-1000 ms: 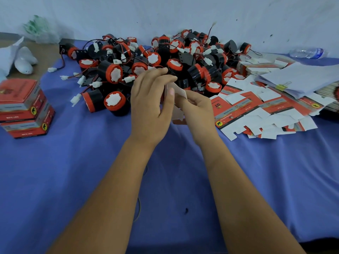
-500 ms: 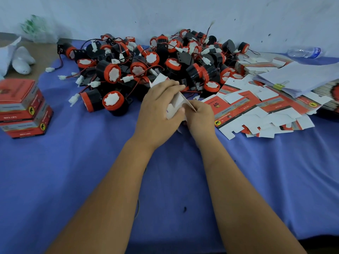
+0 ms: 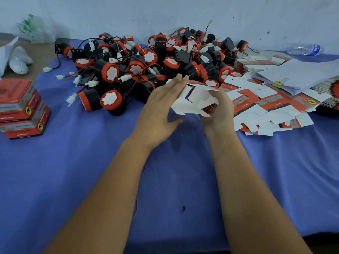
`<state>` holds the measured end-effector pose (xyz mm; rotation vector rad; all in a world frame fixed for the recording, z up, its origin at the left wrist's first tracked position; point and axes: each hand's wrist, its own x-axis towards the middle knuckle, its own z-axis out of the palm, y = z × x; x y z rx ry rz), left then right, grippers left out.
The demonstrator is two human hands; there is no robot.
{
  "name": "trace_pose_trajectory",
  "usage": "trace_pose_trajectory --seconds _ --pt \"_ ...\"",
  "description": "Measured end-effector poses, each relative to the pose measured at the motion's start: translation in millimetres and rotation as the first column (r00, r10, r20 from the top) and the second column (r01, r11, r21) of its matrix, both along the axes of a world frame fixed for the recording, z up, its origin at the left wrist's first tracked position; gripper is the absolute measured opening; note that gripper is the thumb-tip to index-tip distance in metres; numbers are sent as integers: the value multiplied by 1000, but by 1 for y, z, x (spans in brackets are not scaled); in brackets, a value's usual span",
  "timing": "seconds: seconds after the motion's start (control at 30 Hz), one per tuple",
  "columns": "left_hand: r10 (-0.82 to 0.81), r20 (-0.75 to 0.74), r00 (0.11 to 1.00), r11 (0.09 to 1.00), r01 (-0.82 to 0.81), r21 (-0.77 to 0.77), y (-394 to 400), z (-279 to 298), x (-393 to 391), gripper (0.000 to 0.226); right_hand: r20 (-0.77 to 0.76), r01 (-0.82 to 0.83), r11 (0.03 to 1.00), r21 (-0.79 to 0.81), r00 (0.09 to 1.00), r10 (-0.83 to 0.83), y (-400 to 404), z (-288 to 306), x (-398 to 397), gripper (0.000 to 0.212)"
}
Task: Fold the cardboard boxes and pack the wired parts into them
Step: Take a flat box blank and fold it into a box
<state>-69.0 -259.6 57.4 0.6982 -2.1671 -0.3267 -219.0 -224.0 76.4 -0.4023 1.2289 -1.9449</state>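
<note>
So the half-formed box [image 3: 195, 99] is up off the bench [image 3: 55, 171], sitting right between both hands at roughly 12 o'clock from the person, just in front of the big pile of wired parts [image 3: 146, 66]. White inside faces the camera, flaps sticking out at odd angles, and its long run goes more or less left to right, from about 9 to 3 o'clock.

The right hand [image 3: 219, 110] is the one actually carrying it: curled under and around the 3 o'clock end, fingers cupped on the cardboard, though I can't see exactly where the fingertips land because the flaps cover them. The left hand [image 3: 161, 109] is flat and spread, fingers straight and together, laid against the 9 o'clock side, pushing rather than pinching. Thumb hangs free below.

My guess is that the next bit turns on that left palm: the loose flap lies toward 2 o'clock from it, so a press in that direction should fold it in against the right hand's hold.

For packing, the nearest wired part [image 3: 110, 99] lies at about 10 o'clock from the left hand, clearly closer to that hand than the right. The flat blanks [image 3: 271, 109] are just beside the right hand at 3 o'clock. Finished boxes [image 3: 20, 107] are stacked well apart, way out at 9 o'clock.
</note>
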Motion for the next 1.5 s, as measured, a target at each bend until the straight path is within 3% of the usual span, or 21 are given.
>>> trace_pose_trajectory --seconds 0.13,0.27,0.47,0.6,0.7,0.9,1.23,1.37,1.5 --pt "49 -233 971 999 -50 2 -7 1 9 67 -145 -189 972 -139 975 169 2 3 10 13" --pt "100 -411 906 987 -37 159 -10 6 12 56 -359 -349 924 -157 892 275 2 7 19 33" --pt "162 -482 861 872 104 479 -13 0 12 44 -687 -200 979 49 704 178 1 -5 35 49" --pt "209 -526 824 761 201 616 -17 -2 16 26 -661 -151 977 147 720 211 -1 -9 32 55" --pt "219 -544 810 723 239 648 -17 0 21 46 -647 -182 963 198 714 267 -1 -10 31 50" --pt "182 -552 813 816 188 546 -15 3 22 60 -707 -153 987 57 691 148 2 -4 38 37" --pt "30 -585 810 894 240 378 -9 10 18 62 -733 -135 980 -146 680 -15 8 -2 39 56" --pt "29 -508 861 886 213 412 -10 5 20 65 -767 -181 983 -43 636 83 6 -10 35 68" --pt "89 -436 895 820 183 543 -11 -1 23 64 -763 -211 977 30 627 159 5 -13 33 51"
